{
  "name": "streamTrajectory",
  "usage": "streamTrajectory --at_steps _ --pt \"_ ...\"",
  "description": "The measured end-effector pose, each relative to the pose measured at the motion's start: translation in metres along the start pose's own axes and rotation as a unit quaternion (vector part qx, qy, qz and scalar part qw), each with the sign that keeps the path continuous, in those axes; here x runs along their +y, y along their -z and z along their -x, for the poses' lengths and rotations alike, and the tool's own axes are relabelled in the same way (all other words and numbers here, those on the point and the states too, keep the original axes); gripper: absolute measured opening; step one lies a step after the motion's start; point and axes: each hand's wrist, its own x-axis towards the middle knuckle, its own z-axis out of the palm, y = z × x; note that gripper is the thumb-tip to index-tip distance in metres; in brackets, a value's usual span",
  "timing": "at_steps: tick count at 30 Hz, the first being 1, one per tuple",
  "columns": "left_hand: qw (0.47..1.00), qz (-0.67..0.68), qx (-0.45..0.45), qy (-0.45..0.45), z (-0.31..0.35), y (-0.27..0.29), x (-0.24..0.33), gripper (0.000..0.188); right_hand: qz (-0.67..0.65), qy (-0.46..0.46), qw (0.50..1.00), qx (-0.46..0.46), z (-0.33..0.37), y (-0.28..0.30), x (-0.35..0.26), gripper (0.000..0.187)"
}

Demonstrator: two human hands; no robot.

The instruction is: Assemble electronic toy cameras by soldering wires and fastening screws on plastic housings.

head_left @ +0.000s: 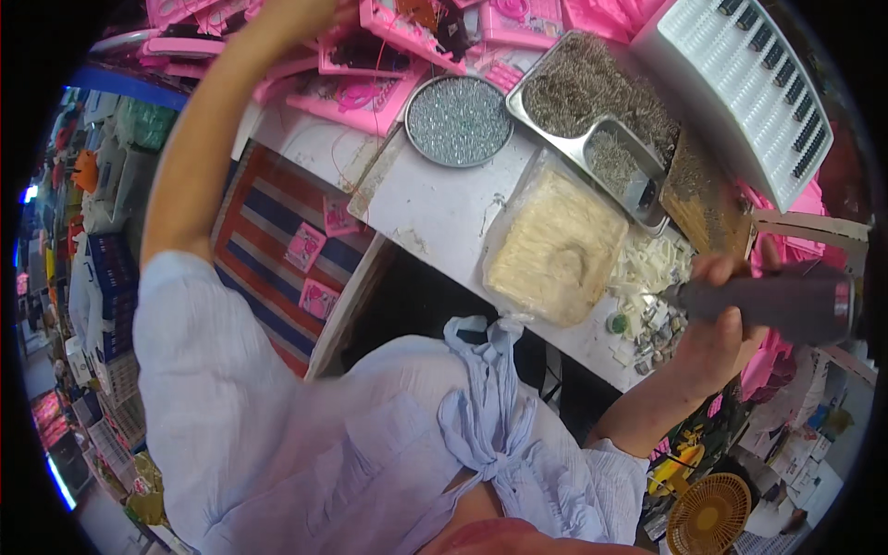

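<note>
My right hand is closed around a dark grey electric screwdriver, its tip pointing left over a heap of small white plastic bits at the white table's near edge. My left arm stretches far up to the left. My left hand reaches into a pile of pink plastic toy parts at the back of the table. The picture's rim cuts the fingers off, so I cannot see whether they hold anything.
A round metal dish of tiny screws, a metal tray of screws and a clear bag of pale small parts sit on the table. A white toy keyboard panel lies at the back right. A striped sack with pink pieces lies below left.
</note>
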Motion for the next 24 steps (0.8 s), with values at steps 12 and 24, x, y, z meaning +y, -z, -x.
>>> streamTrajectory --at_steps 12,24 --pt "0.981 0.126 0.068 -0.131 0.014 0.11 0.126 0.038 -0.37 -0.318 0.845 -0.221 0.062 -0.085 0.047 0.074" --pt "0.89 0.412 0.01 -0.197 0.06 -0.038 0.296 0.024 0.001 -0.33 0.943 -0.031 0.062 -0.019 0.087 0.04"
